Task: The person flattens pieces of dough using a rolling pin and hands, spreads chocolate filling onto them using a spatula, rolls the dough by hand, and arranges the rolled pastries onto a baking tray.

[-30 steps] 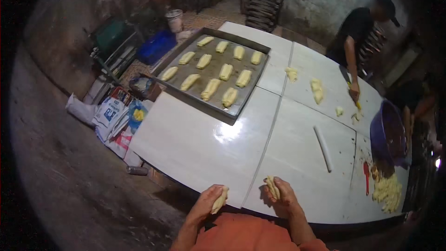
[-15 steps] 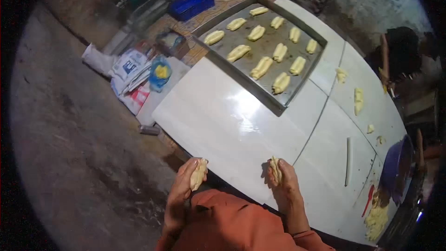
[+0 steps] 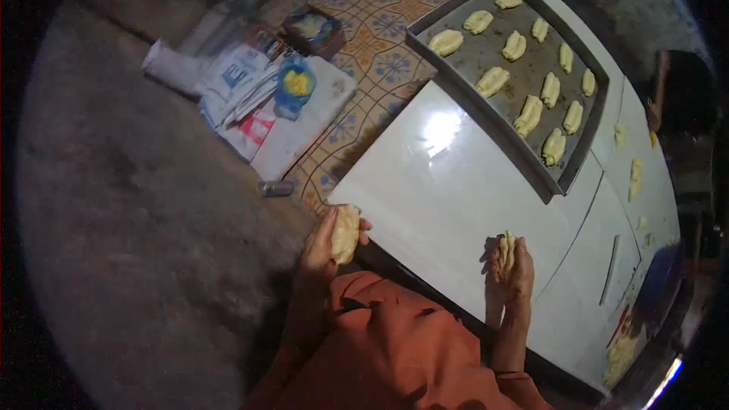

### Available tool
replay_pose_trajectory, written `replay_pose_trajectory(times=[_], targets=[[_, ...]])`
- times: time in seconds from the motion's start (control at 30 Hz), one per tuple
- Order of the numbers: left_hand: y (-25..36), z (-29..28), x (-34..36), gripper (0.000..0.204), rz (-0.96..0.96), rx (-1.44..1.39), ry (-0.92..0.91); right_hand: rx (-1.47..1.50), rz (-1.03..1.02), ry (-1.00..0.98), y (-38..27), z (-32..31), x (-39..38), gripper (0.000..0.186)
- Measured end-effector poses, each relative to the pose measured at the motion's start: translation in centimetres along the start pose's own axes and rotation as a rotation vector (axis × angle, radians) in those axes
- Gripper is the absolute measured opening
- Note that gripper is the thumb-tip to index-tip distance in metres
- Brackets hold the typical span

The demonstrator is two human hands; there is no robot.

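My left hand (image 3: 323,243) is closed round a pale piece of shaped dough (image 3: 345,234), held just off the near left corner of the white table (image 3: 410,182). A second piece of dough (image 3: 506,250) is gripped between thumb and fingers in my right hand (image 3: 521,267), low over the table's near side; my thumb and palm partly hide it. Beyond my hands a large metal baking tray (image 3: 516,153) bears several shaped dough pieces (image 3: 528,115) in loose rows, lengthwise, spaced apart.
On the table's right are dough scraps (image 3: 635,180), a pale rod (image 3: 610,269), a red-handled tool (image 3: 619,325), a dough heap (image 3: 620,361) and a purple basin (image 3: 657,281). Left on the floor lie white sacks (image 3: 235,83), a blue bag (image 3: 295,87) with yellow contents and a metal can (image 3: 276,188).
The view has swung left, so table and tray appear farther right. My left hand has turned, showing more of its dough's face. Both hands still hold their pieces.
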State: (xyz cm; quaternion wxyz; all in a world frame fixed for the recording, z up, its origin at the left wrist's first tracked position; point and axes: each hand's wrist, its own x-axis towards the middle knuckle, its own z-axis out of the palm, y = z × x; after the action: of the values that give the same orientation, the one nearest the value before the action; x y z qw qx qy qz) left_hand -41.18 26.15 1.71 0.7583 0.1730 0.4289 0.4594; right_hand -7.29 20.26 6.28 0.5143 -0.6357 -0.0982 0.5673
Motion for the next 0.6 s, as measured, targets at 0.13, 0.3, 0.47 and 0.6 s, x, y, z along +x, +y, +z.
replay_pose_trajectory(times=[0.13,0.3,0.47,0.6], targets=[[5.5,-5.9,2.8,0.042,0.007,0.21,-0.052,0.043,0.009,0.116,1.2,3.8,1.2,0.039],[12.5,-5.8,5.3,0.031,-0.039,0.459,0.207,0.114,-0.011,0.092,0.6,10.5,0.3,0.036],[12.3,-5.2,8.0,0.025,0.016,0.579,0.112,0.162,-0.012,0.086,0.4,10.4,0.8,0.033],[11.2,-3.2,8.2,0.03,0.006,0.558,0.069,0.157,-0.061,0.023,0.0,9.2,1.5,0.038]])
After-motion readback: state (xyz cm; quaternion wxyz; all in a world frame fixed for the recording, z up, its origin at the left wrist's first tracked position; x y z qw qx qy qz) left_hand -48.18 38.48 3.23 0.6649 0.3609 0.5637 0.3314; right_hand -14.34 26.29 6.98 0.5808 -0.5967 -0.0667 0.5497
